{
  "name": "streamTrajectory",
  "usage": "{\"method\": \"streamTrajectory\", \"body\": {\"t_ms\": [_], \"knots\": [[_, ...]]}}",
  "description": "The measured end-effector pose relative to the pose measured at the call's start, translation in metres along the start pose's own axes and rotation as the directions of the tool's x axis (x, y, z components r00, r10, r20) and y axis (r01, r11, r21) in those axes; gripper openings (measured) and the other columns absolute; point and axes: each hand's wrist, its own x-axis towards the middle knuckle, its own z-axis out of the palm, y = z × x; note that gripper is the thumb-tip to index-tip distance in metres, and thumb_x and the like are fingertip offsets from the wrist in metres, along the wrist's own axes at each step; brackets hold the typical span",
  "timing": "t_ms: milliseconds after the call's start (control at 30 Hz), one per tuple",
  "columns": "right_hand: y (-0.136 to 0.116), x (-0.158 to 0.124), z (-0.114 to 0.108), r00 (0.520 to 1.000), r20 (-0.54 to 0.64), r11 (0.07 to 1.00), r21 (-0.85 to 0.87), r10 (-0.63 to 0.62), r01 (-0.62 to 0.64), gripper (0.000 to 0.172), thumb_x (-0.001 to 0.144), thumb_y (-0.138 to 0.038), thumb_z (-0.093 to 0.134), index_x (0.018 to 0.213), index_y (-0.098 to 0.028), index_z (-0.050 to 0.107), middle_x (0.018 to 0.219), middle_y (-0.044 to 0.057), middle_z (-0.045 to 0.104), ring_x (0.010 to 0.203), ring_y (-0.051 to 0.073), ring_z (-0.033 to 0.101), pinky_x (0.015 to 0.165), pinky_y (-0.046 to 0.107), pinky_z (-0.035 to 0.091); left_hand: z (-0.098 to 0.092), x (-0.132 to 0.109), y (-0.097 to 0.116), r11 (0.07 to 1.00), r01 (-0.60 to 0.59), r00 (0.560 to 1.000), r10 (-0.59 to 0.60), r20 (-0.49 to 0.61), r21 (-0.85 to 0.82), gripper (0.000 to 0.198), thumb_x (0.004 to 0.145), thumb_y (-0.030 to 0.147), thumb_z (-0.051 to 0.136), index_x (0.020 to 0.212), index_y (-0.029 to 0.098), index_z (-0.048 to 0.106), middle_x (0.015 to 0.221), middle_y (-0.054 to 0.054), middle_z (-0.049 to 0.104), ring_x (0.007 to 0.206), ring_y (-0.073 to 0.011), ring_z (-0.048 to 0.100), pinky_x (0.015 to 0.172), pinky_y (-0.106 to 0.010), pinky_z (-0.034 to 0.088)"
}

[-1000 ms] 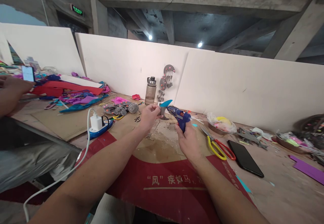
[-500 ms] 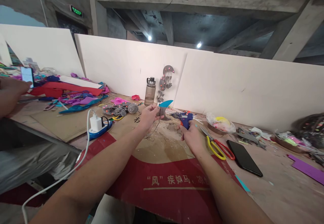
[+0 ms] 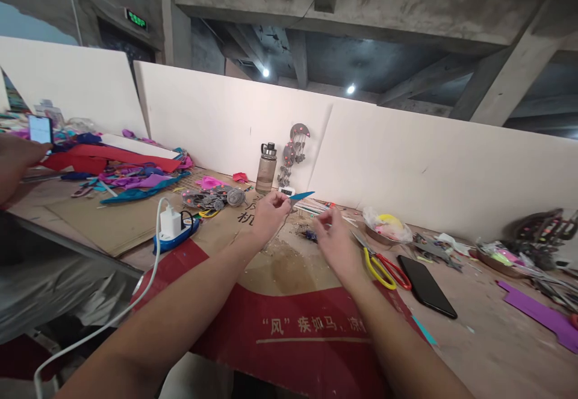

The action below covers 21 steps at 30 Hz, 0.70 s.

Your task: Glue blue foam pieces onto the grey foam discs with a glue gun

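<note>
My left hand [image 3: 271, 215] is closed in a pinch on a blue felt piece [image 3: 302, 195], whose pointed end sticks out to the right. The grey crescent behind it is mostly hidden at this angle. To the right, my right hand [image 3: 334, 239] hovers with bent fingers slightly apart, and nothing shows in them. Just left of that hand, the dark blue glue gun [image 3: 310, 235] lies low on the cardboard [image 3: 289, 266], partly covered by the fingers. Scissors [image 3: 383, 269] with yellow and red handles lie beside my right wrist.
A water bottle [image 3: 266, 168] stands at the back beside a hanging grey felt ornament [image 3: 295, 146]. A blue power strip [image 3: 174, 236] with a white charger sits left. At right are a black phone [image 3: 427, 284] and a bowl [image 3: 388, 233]. Another person's hand [image 3: 20, 161] is far left.
My right hand has let go of the glue gun, which now lies on the cardboard. My left hand has tilted the blue piece flatter, and the view has shifted slightly.
</note>
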Motion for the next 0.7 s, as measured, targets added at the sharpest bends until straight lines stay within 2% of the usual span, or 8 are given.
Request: {"method": "streamTrajectory", "body": {"t_ms": [100, 167, 233, 300, 400, 467, 700], "knots": [[-0.026, 0.003, 0.033, 0.993, 0.091, 0.961, 0.259, 0.077, -0.099, 0.029, 0.073, -0.034, 0.058, 0.093, -0.023, 0.041, 0.095, 0.005, 0.060, 0.090, 0.020, 0.060, 0.081, 0.037, 0.048, 0.000, -0.004, -0.001, 0.982, -0.119, 0.992, 0.114, 0.044, 0.148, 0.008, 0.071, 0.024, 0.066, 0.072, 0.018, 0.062, 0.066, 0.001, 0.063, 0.062, -0.0113, 0.058, 0.062, -0.022, 0.045], [-0.031, 0.008, 0.053, 0.969, 0.152, 0.889, 0.391, 0.194, -0.239, 0.033, 0.071, -0.033, 0.059, 0.093, -0.023, 0.037, 0.091, 0.004, 0.059, 0.080, 0.018, 0.061, 0.075, 0.035, 0.050, -0.001, -0.005, -0.001, 0.972, -0.144, 0.989, 0.138, 0.044, 0.184, 0.007, 0.072, 0.024, 0.064, 0.074, 0.018, 0.063, 0.067, 0.001, 0.063, 0.061, -0.0114, 0.057, 0.062, -0.022, 0.044], [-0.030, 0.012, 0.064, 0.950, 0.167, 0.824, 0.472, 0.264, -0.312, 0.032, 0.074, -0.035, 0.057, 0.093, -0.023, 0.035, 0.083, 0.000, 0.057, 0.066, 0.015, 0.057, 0.065, 0.031, 0.049, -0.002, -0.004, 0.000, 0.971, -0.140, 0.990, 0.136, 0.032, 0.194, 0.008, 0.073, 0.025, 0.064, 0.076, 0.018, 0.063, 0.068, 0.001, 0.064, 0.061, -0.0113, 0.057, 0.061, -0.022, 0.044], [-0.028, 0.012, 0.066, 0.959, 0.125, 0.826, 0.487, 0.256, -0.284, 0.027, 0.077, -0.038, 0.054, 0.092, -0.023, 0.038, 0.077, -0.002, 0.053, 0.061, 0.013, 0.052, 0.060, 0.029, 0.046, -0.002, -0.003, 0.001, 0.980, -0.113, 0.994, 0.111, 0.023, 0.163, 0.010, 0.073, 0.027, 0.065, 0.076, 0.018, 0.063, 0.069, 0.001, 0.064, 0.061, -0.0111, 0.057, 0.062, -0.022, 0.046], [-0.028, 0.008, 0.057, 0.987, 0.030, 0.883, 0.442, 0.159, -0.156, 0.019, 0.079, -0.038, 0.053, 0.086, -0.021, 0.046, 0.076, -0.002, 0.051, 0.067, 0.013, 0.048, 0.063, 0.027, 0.043, 0.000, -0.003, 0.002, 1.000, -0.020, 0.999, 0.019, 0.042, 0.015, 0.017, 0.072, 0.032, 0.068, 0.076, 0.017, 0.062, 0.071, 0.001, 0.062, 0.065, -0.0116, 0.058, 0.067, -0.026, 0.052], [-0.030, 0.006, 0.050, 0.992, -0.008, 0.889, 0.446, 0.125, -0.108, 0.017, 0.081, -0.037, 0.051, 0.084, -0.021, 0.049, 0.076, -0.002, 0.051, 0.069, 0.013, 0.047, 0.066, 0.027, 0.042, 0.002, -0.003, 0.002, 0.996, 0.036, 0.997, -0.029, 0.078, -0.088, 0.022, 0.071, 0.036, 0.070, 0.077, 0.017, 0.061, 0.072, 0.001, 0.061, 0.068, -0.0120, 0.059, 0.071, -0.030, 0.055], [-0.028, 0.007, 0.045, 0.989, -0.043, 0.883, 0.457, 0.138, -0.103, 0.015, 0.080, -0.035, 0.051, 0.082, -0.020, 0.053, 0.073, -0.003, 0.052, 0.068, 0.013, 0.046, 0.067, 0.027, 0.040, 0.006, -0.008, 0.005, 0.962, 0.106, 0.988, -0.074, 0.133, -0.252, 0.032, 0.066, 0.039, 0.078, 0.075, 0.015, 0.059, 0.069, 0.003, 0.057, 0.067, -0.0098, 0.057, 0.078, -0.036, 0.058]]}}
